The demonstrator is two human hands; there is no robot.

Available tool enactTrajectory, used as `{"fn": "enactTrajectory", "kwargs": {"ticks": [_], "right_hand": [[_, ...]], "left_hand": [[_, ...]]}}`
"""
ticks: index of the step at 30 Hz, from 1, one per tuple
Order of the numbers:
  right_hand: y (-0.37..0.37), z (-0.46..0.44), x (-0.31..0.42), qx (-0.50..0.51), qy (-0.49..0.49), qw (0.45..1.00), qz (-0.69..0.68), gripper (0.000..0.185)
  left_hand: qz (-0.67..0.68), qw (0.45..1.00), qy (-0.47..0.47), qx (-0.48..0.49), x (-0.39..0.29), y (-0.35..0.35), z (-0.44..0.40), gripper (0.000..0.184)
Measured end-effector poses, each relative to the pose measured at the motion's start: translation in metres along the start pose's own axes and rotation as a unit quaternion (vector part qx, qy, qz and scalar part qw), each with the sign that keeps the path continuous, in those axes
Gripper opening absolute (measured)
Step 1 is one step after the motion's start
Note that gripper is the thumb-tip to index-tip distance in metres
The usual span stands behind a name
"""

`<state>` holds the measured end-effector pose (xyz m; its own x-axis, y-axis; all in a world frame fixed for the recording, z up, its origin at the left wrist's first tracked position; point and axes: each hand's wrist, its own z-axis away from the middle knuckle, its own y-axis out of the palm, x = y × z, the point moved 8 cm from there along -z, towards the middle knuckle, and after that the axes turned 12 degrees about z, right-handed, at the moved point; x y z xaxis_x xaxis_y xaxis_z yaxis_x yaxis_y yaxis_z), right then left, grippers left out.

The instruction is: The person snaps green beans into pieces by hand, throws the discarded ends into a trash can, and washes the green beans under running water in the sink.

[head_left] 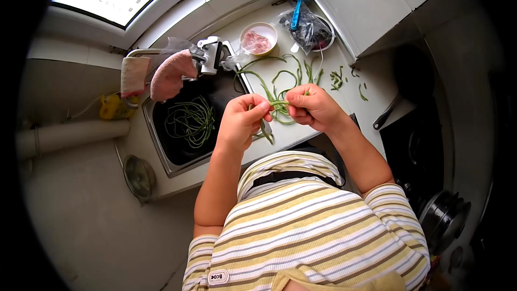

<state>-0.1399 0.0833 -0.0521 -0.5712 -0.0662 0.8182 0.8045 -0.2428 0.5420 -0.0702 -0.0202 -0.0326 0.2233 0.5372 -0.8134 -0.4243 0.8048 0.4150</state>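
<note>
Both hands pinch one long green bean [279,103], stretched between them above the counter's front edge. My left hand [245,118] is closed on it, and a length of bean hangs below those fingers. My right hand [314,106] is closed on the other part, thumb on top. Behind and under the hands, several loose long beans [293,75] lie curled on the counter. Short broken bean pieces [336,78] are scattered to the right of them. A tangled bunch of long beans [189,122] rests in the dark sink at left.
A bowl of pinkish meat [257,40] stands beyond the sink [161,153]. Behind the beans are a dark plastic bag [312,29] and a blue-handled brush [297,15]. Pink cloths [171,75] hang near the faucet [210,54]. A black pan [412,75] is at right.
</note>
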Motion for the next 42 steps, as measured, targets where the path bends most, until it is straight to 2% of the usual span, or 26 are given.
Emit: {"fn": "enactTrajectory", "kwargs": {"ticks": [2, 3, 5, 7, 9, 11, 12, 13, 15, 17, 19, 21, 23, 25, 26, 28, 29, 31, 32, 33, 35, 36, 37, 38, 41, 42], "right_hand": [[0.003, -0.003, -0.005, -0.016, 0.017, 0.994, -0.109, 0.026], [0.001, -0.001, -0.008, -0.015, 0.017, 0.993, -0.119, 0.026], [-0.004, -0.001, -0.01, -0.055, 0.023, 0.986, -0.158, 0.026], [-0.011, -0.005, -0.014, -0.085, 0.012, 0.987, -0.139, 0.024], [-0.027, -0.005, -0.012, -0.195, -0.032, 0.979, -0.04, 0.02], [-0.039, -0.008, -0.02, -0.301, -0.043, 0.952, 0.044, 0.019], [-0.045, -0.009, -0.022, -0.349, -0.081, 0.928, 0.107, 0.019], [-0.061, -0.007, -0.027, -0.407, -0.113, 0.896, 0.133, 0.017], [-0.092, -0.002, -0.035, -0.432, -0.133, 0.878, 0.156, 0.017], [-0.105, 0.001, -0.046, -0.38, -0.058, 0.92, 0.077, 0.019], [-0.121, 0.013, -0.06, -0.371, 0.018, 0.925, 0.083, 0.019], [-0.139, 0.027, -0.071, -0.364, 0.024, 0.931, 0.011, 0.017], [-0.164, 0.045, -0.084, -0.371, 0.015, 0.928, -0.034, 0.012], [-0.179, 0.057, -0.092, -0.378, 0.017, 0.924, -0.051, 0.014], [-0.183, 0.059, -0.096, -0.386, 0.02, 0.921, -0.05, 0.014], [-0.195, 0.063, -0.112, -0.427, 0.081, 0.9, -0.022, 0.02], [-0.202, 0.063, -0.12, -0.433, 0.082, 0.898, -0.022, 0.02], [-0.223, 0.058, -0.148, -0.448, 0.151, 0.878, 0.07, 0.023], [-0.235, 0.056, -0.159, -0.479, 0.182, 0.841, 0.172, 0.025], [-0.243, 0.051, -0.173, -0.481, 0.185, 0.84, 0.171, 0.025], [-0.245, 0.037, -0.157, -0.489, 0.16, 0.702, 0.493, 0.025], [-0.239, 0.033, -0.155, -0.49, 0.206, 0.67, 0.517, 0.026], [-0.23, 0.028, -0.145, -0.491, 0.25, 0.637, 0.54, 0.027], [-0.224, 0.024, -0.138, -0.489, 0.263, 0.619, 0.555, 0.026], [-0.219, 0.024, -0.135, -0.507, 0.267, 0.622, 0.534, 0.023], [-0.214, 0.026, -0.133, -0.513, 0.209, 0.654, 0.516, 0.021]], "left_hand": [[0.123, 0.986, -0.114, 0.02, 0.014, -0.002, 0.002, 0.014], [0.118, 0.985, -0.122, 0.014, 0.019, -0.001, 0.0, 0.014], [0.213, 0.967, -0.139, 0.032, 0.03, 0.0, -0.003, 0.014], [0.227, 0.962, -0.15, 0.036, 0.038, -0.001, -0.007, 0.013], [0.245, 0.956, -0.161, 0.033, 0.044, -0.001, -0.009, 0.012], [0.197, 0.969, -0.151, -0.013, 0.053, -0.011, -0.01, 0.01], [0.179, 0.972, -0.145, -0.046, 0.053, -0.011, -0.008, 0.01], [0.189, 0.971, -0.142, -0.026, 0.058, -0.014, -0.008, 0.01], [0.176, 0.976, -0.115, -0.054, 0.055, -0.026, -0.002, 0.01], [0.086, 0.985, -0.065, -0.135, 0.04, -0.063, 0.008, 0.012], [-0.001, 0.978, 0.01, -0.206, 0.02, -0.118, 0.021, 0.009], [-0.175, 0.93, 0.09, -0.311, 0.001, -0.185, 0.032, 0.01], [-0.249, 0.88, 0.165, -0.369, -0.006, -0.261, 0.037, 0.011], [-0.381, 0.815, 0.129, -0.417, -0.008, -0.323, 0.037, 0.019], [-0.379, 0.82, 0.126, -0.411, 0.002, -0.338, 0.031, 0.019], [-0.473, 0.769, 0.026, -0.43, 0.026, -0.37, 0.021, 0.046], [-0.536, 0.741, -0.001, -0.406, 0.044, -0.385, 0.01, 0.065], [-0.551, 0.755, 0.018, -0.354, 0.061, -0.356, -0.015, 0.059], [-0.477, 0.822, 0.024, -0.309, 0.081, -0.341, -0.033, 0.052], [-0.396, 0.88, 0.029, -0.261, 0.104, -0.32, -0.052, 0.046], [-0.381, 0.907, 0.013, -0.176, 0.115, -0.23, -0.081, 0.029], [-0.37, 0.917, 0.054, -0.141, 0.124, -0.193, -0.093, 0.02], [-0.353, 0.929, 0.044, -0.097, 0.133, -0.155, -0.104, 0.019], [-0.336, 0.94, 0.021, -0.065, 0.142, -0.123, -0.113, 0.02], [-0.249, 0.968, -0.046, 0.007, 0.156, -0.045, -0.125, 0.021], [-0.242, 0.97, -0.037, 0.004, 0.154, -0.031, -0.127, 0.022]]}}
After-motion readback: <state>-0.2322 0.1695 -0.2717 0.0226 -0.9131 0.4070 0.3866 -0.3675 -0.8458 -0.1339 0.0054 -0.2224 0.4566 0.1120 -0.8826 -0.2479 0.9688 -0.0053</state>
